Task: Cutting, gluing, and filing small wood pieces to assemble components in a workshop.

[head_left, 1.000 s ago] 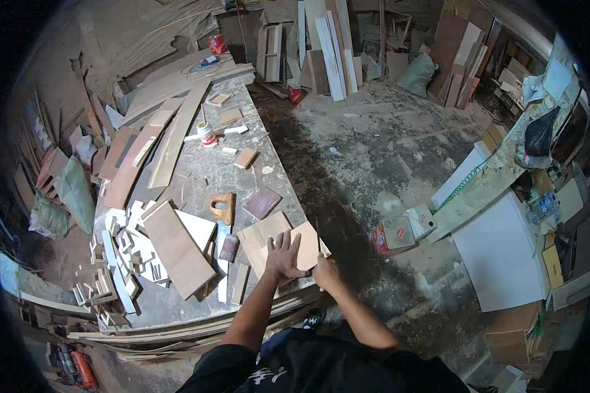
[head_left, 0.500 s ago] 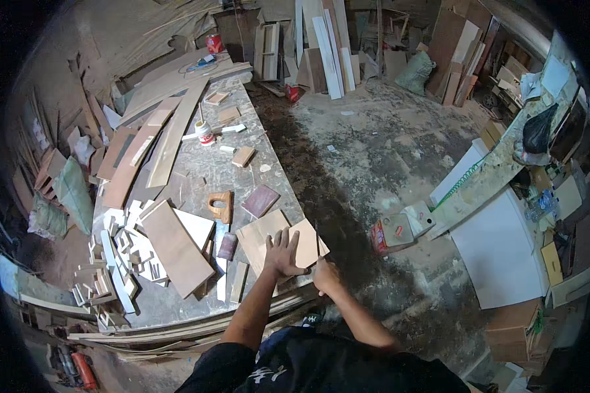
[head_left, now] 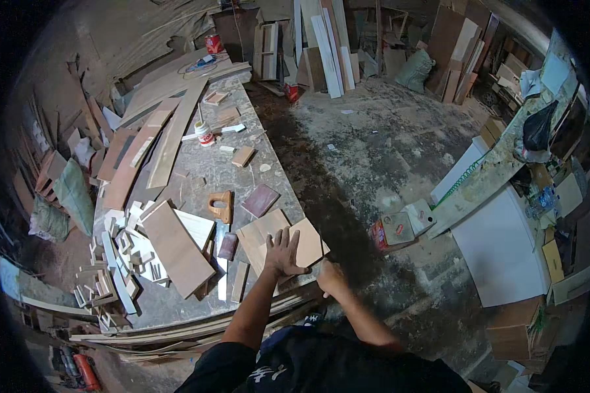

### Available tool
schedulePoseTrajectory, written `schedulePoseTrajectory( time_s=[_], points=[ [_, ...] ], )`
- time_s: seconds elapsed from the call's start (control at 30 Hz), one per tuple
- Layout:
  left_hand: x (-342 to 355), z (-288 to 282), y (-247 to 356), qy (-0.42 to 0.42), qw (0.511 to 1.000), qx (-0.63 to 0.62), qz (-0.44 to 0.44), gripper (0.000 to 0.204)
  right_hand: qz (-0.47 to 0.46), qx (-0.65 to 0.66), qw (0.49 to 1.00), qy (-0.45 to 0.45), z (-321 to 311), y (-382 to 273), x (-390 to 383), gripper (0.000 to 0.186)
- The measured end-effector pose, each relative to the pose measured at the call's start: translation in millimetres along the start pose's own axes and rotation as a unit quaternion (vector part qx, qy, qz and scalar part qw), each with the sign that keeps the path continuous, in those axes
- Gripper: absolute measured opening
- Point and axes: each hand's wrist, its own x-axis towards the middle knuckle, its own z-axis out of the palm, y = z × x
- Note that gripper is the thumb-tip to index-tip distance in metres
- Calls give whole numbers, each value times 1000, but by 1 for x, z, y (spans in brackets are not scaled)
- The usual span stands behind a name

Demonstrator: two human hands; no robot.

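My left hand (head_left: 283, 254) lies flat with spread fingers on a pale piece of board (head_left: 305, 241) at the near right corner of the workbench. Under and beside it is another flat wooden board (head_left: 255, 234). Closed just off the bench's right edge, my right hand (head_left: 333, 278) grips a slim dark tool (head_left: 321, 246), seen as a thin line against the board's right edge; its kind is too small to tell. Left of the boards lie a handsaw (head_left: 221, 208) with a wooden handle, a dark red block (head_left: 228, 246) and a larger dark red one (head_left: 260, 201).
White and wooden offcuts (head_left: 134, 245) and a brown board (head_left: 178, 249) crowd the workbench's (head_left: 196, 177) left. A white jar (head_left: 204, 134) with a stick in it stands farther back. Long planks (head_left: 177, 134) lie beyond. A red container (head_left: 378, 234) stands on the floor at right.
My right hand has shifted slightly toward me and to the right, and the slim dark tool shows less above it. My left hand stays in place on the board.
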Motion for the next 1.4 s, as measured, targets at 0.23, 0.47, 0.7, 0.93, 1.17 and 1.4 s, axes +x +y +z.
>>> schedulePoseTrajectory(
  time_s=[0.23,0.47,0.7,0.93,1.17,1.4],
  points=[
    [4,10,-3,-9,1000,7,2,133,130,65,986,-77,-22,-18,-10,29],
    [3,8,-1,12,1000,9,4,132,130,67,986,-81,-20,-17,-10,27],
    [4,5,-1,-29,1000,9,-6,132,127,72,986,-79,-24,-22,-20,29],
    [1,11,-3,15,1000,2,6,133,137,99,982,-88,-26,-12,-16,30],
    [3,8,-2,3,1000,0,-3,132,165,122,974,-98,-26,-1,-8,29],
    [5,4,-1,-4,1000,5,3,134,189,75,973,-112,-32,3,-6,25]
  ],
)
